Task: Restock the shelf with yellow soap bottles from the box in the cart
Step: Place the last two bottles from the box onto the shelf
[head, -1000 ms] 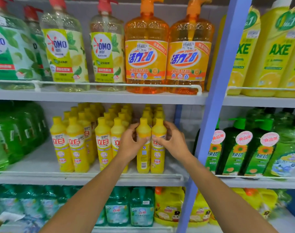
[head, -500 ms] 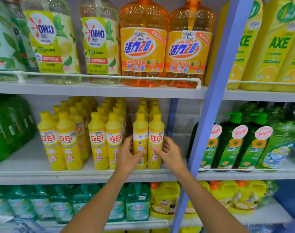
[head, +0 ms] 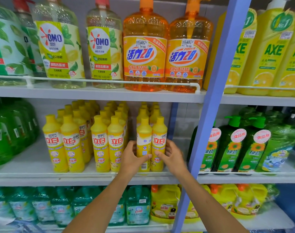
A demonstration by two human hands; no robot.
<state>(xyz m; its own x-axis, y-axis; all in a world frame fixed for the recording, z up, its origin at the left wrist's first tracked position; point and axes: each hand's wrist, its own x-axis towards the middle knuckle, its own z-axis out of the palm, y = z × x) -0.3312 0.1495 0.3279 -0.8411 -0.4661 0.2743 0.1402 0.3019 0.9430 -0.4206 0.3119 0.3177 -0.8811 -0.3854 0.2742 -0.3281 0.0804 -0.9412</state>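
a shop aisle of dish soap: white shelves on a blue upright (head: 215, 98), the middle shelf (head: 34, 165) holding rows of small yellow bottles. the left hand (head: 132, 159) wraps the lower body of the left front bottle (head: 143, 140), thumb across its label, and the right hand (head: 172, 157) cups the right front bottle (head: 159, 140) the same way, so each hand is closed partly around one bottle. both bottles stand upright on the shelf, touching each other, at the front of the rightmost row.

just left of the grip stand two more front pairs of yellow bottles (head: 108, 142), with full rows running back behind them and behind the held pair. right of the grip the shelf is bare up to the blue upright. above the grip sit big orange bottles (head: 144, 52).

as a judgement, this pair is placed or being squared up, and the shelf looks well stocked. the cart and box are out of view, so how many bottles are left i cannot tell.
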